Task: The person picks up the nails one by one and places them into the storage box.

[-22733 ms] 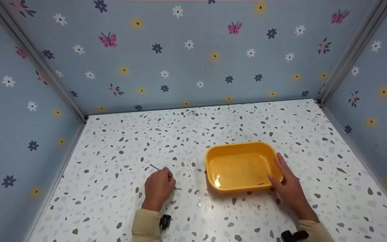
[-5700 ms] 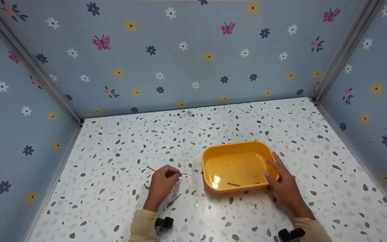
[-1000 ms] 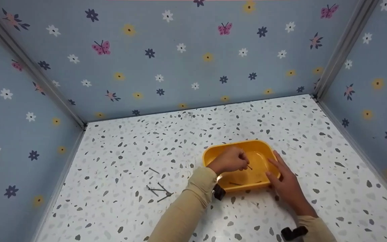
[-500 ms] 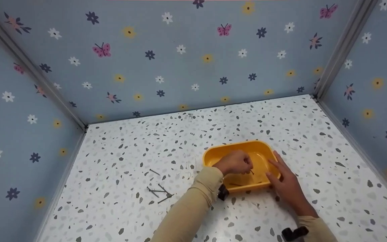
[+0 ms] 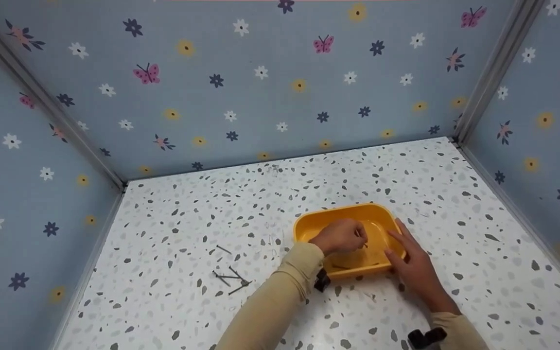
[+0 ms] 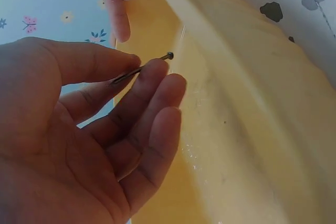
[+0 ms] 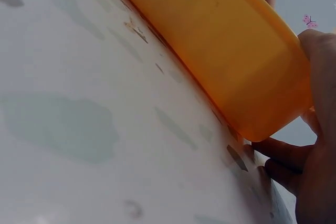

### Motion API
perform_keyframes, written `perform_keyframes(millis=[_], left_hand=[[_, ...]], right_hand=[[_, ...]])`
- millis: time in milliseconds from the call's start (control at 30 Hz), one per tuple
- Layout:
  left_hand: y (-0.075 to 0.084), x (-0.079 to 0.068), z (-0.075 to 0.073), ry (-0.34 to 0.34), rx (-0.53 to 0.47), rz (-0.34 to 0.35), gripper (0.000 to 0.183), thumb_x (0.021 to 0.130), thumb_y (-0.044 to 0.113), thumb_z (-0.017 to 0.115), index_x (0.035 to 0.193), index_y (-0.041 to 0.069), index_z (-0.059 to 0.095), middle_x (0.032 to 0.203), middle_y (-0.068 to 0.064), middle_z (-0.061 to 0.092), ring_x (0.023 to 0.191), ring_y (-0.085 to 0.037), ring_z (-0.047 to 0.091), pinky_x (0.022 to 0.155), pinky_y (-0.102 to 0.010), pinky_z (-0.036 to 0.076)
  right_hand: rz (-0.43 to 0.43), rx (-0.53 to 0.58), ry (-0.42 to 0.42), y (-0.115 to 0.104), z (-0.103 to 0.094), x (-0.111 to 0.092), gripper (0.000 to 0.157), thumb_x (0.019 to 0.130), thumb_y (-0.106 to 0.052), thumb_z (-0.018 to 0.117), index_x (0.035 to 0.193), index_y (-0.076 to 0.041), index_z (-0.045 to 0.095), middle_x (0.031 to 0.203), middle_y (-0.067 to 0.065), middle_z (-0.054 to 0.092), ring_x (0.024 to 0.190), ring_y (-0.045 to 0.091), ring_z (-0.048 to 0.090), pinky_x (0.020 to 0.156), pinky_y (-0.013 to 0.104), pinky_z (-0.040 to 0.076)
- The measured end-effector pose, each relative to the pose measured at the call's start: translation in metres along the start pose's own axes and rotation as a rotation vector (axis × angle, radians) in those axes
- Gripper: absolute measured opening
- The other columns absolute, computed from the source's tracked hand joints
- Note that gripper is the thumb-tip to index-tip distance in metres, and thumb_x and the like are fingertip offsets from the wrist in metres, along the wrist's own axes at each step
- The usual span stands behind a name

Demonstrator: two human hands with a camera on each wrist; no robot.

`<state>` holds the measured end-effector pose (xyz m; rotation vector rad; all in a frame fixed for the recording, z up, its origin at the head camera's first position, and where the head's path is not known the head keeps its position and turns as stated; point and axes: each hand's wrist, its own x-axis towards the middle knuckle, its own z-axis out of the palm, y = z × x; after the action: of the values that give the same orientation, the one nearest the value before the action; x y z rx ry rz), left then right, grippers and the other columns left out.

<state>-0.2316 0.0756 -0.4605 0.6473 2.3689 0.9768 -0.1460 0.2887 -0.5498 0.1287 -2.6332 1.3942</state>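
Observation:
My left hand (image 5: 341,236) is inside a yellow plastic tub (image 5: 302,224). It pinches a thin dark metal nail (image 6: 169,55) between thumb and fingers, the flat head sticking out past the fingertips in the left wrist view. At the tub's right end, my right hand (image 5: 418,270) grips the wall, thumb over the rim and fingers along the outside. In the tub, near its front wall, lie a nail (image 5: 342,266) and another dark sliver. A loose cluster of several nails (image 5: 230,277) lies on the table left of the tub, with a single nail (image 5: 223,249) just behind it.
The white speckled table (image 5: 187,209) is enclosed by blue flowered panels (image 5: 270,97) at the back and both sides. My left forearm sleeve (image 5: 270,306) crosses the table between the nail cluster and the tub.
Since several seconds ago my left hand has gone from the nails on the table into the tub, carrying one nail. Over the last second it shifted slightly right. The right hand stays on the tub.

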Motion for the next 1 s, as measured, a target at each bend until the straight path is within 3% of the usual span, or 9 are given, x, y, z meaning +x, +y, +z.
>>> perform_keyframes(millis=[100, 333, 400, 633, 833, 1000], left_hand=[[-0.001, 0.0, 0.001, 0.025, -0.029, 0.025, 0.009, 0.091, 0.008, 0.067, 0.094, 0.011, 0.075, 0.087, 0.007, 0.068, 0.075, -0.009, 0.061, 0.068, -0.024, 0.051], [-0.004, 0.001, -0.002, 0.033, -0.085, 0.055, 0.008, 0.092, 0.008, 0.067, 0.094, 0.011, 0.074, 0.085, 0.007, 0.067, 0.076, -0.01, 0.062, 0.069, -0.024, 0.052], [-0.005, 0.001, -0.002, 0.029, -0.079, 0.056, 0.008, 0.092, 0.008, 0.067, 0.095, 0.011, 0.074, 0.086, 0.006, 0.068, 0.076, -0.01, 0.062, 0.069, -0.024, 0.052], [-0.005, 0.001, 0.002, 0.016, 0.046, 0.024, 0.014, 0.09, 0.008, 0.068, 0.103, 0.011, 0.074, 0.091, 0.005, 0.066, 0.078, -0.01, 0.059, 0.069, -0.024, 0.05], [-0.004, 0.0, -0.005, 0.026, 0.154, 0.044, 0.016, 0.091, 0.01, 0.067, 0.105, 0.012, 0.075, 0.098, 0.005, 0.068, 0.085, -0.01, 0.058, 0.075, -0.024, 0.049], [-0.004, -0.001, -0.011, 0.024, 0.165, 0.057, 0.016, 0.092, 0.012, 0.067, 0.106, 0.011, 0.076, 0.101, 0.005, 0.069, 0.087, -0.01, 0.058, 0.078, -0.024, 0.049]], right_hand=[[0.002, 0.001, -0.002, -0.001, -0.001, -0.001, 0.051, 0.103, -0.034, 0.058, 0.149, -0.018, 0.048, 0.165, -0.008, 0.018, 0.15, 0.024, 0.021, 0.106, 0.009, 0.02], [0.025, -0.013, -0.013, 0.0, -0.002, 0.001, 0.051, 0.103, -0.036, 0.057, 0.15, -0.019, 0.047, 0.165, -0.011, 0.016, 0.15, 0.023, 0.02, 0.115, 0.037, 0.026], [0.03, -0.016, -0.016, 0.0, -0.002, 0.001, 0.052, 0.103, -0.036, 0.057, 0.15, -0.019, 0.047, 0.165, -0.011, 0.015, 0.15, 0.022, 0.019, 0.115, 0.038, 0.026], [0.023, -0.042, -0.005, -0.001, -0.001, 0.0, 0.05, 0.103, -0.034, 0.058, 0.148, -0.016, 0.049, 0.166, -0.007, 0.017, 0.15, 0.025, 0.021, 0.116, 0.033, 0.024], [0.034, -0.027, -0.01, -0.001, 0.0, 0.002, 0.051, 0.102, -0.034, 0.059, 0.149, -0.017, 0.048, 0.165, -0.009, 0.016, 0.151, 0.024, 0.019, 0.116, 0.046, 0.023], [0.04, -0.011, -0.018, -0.003, 0.0, 0.001, 0.052, 0.102, -0.035, 0.059, 0.15, -0.017, 0.047, 0.165, -0.011, 0.015, 0.151, 0.023, 0.017, 0.116, 0.05, 0.023]])
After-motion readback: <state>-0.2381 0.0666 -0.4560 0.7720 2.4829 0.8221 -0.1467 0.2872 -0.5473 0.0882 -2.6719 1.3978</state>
